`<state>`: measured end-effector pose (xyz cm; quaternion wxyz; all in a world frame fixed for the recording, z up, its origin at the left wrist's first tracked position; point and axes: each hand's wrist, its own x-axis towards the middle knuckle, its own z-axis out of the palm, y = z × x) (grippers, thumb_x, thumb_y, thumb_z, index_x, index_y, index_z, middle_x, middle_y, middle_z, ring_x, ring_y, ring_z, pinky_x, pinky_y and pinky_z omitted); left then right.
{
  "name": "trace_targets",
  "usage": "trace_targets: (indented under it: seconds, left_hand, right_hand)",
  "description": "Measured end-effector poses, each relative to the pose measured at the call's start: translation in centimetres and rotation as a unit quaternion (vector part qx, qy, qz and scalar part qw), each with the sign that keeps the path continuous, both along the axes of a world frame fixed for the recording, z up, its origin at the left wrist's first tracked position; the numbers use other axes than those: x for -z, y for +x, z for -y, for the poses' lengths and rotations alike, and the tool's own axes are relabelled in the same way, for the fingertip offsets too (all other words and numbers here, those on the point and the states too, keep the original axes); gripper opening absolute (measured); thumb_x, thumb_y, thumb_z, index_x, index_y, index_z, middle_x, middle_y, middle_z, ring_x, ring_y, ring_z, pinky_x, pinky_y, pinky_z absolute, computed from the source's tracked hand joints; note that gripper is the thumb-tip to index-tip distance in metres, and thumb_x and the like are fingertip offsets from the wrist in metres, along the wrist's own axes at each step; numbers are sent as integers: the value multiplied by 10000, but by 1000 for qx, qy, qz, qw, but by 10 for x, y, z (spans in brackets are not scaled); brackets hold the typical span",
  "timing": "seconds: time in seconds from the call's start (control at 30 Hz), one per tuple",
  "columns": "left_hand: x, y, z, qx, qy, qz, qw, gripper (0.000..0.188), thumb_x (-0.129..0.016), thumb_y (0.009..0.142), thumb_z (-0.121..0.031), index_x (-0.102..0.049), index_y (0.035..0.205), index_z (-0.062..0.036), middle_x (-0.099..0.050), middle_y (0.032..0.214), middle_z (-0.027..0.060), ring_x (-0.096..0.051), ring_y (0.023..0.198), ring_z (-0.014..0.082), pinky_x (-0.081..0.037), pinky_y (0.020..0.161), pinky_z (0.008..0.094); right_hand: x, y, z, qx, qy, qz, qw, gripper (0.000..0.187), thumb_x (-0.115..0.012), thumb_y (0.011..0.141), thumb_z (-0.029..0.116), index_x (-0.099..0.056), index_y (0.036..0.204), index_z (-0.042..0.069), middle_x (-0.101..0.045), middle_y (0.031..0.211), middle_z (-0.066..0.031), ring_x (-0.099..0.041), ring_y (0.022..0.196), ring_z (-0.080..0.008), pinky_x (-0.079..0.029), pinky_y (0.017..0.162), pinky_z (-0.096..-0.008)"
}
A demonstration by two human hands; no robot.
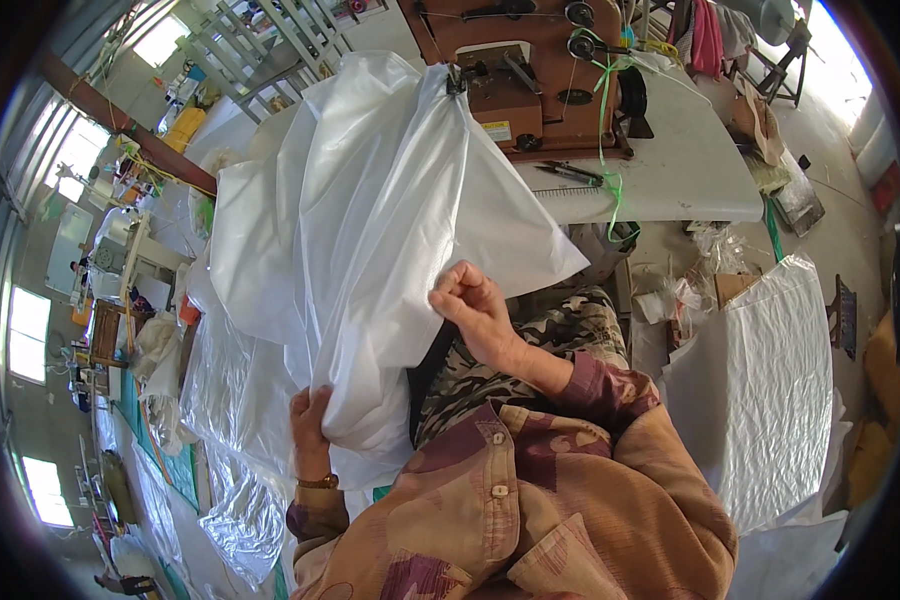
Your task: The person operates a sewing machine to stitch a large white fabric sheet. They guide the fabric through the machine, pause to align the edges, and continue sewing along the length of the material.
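Note:
A large, shiny white plastic sheet (370,200) hangs in folds from the table down over my lap. Its far corner lies at the presser foot (456,80) of a brown sewing machine (560,75). Close to the middle of the view, my right hand (480,315) pinches the sheet's edge between thumb and fingers. Lower and to the left, my left hand (311,430) is closed on a bunched fold of the same sheet; some of its fingers are hidden by the plastic. Between the two hands the sheet sags in loose creases.
Thread snips (575,174) lie on the pale tabletop (690,170) beside a ruler strip (575,192). Green ribbon (613,190) dangles from the machine over the table edge. A stack of silvery sheets (775,390) stands at my right. More plastic sheeting (240,500) spreads at lower left.

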<state>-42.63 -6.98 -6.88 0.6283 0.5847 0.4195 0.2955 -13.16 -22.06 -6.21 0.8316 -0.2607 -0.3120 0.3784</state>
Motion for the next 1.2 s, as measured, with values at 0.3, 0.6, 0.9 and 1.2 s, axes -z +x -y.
trace_targets:
  seconds: [0.3,0.6,0.9,1.2]
  left_hand:
    - [-65,111,7,123,623,-112,765,329,-665,926,-216,-632,1147,26,-691,937,170,-673,825,306,-523,753,327]
    - [-113,219,-11,398,370,-196,817,314,-666,931,-244,-633,1033,50,-557,668,51,-413,602,102,-390,558,343]
    - [-88,215,3,231,221,25,947,275,-610,960,-113,-617,1159,77,-666,874,31,-535,746,47,-454,650,224]
    - [-87,219,23,218,408,-48,885,451,-750,877,-169,-570,1254,1,-709,946,165,-657,865,144,-517,721,267]
  right_hand:
    - [-44,-11,20,297,-55,479,824,248,-663,782,-4,-518,981,25,-542,910,-138,-584,786,-330,-495,685,-426]
    - [-41,-12,0,240,19,718,654,189,-612,768,138,-546,909,31,-565,874,-98,-599,855,-250,-518,780,-370]
    - [-28,54,-8,397,-184,424,793,225,-640,848,9,-591,1066,-11,-633,980,-147,-607,938,-355,-485,852,-442]
    - [-51,57,-22,421,-169,570,685,381,-583,818,-45,-577,1197,-12,-549,1296,-138,-478,1244,-343,-420,1011,-438]
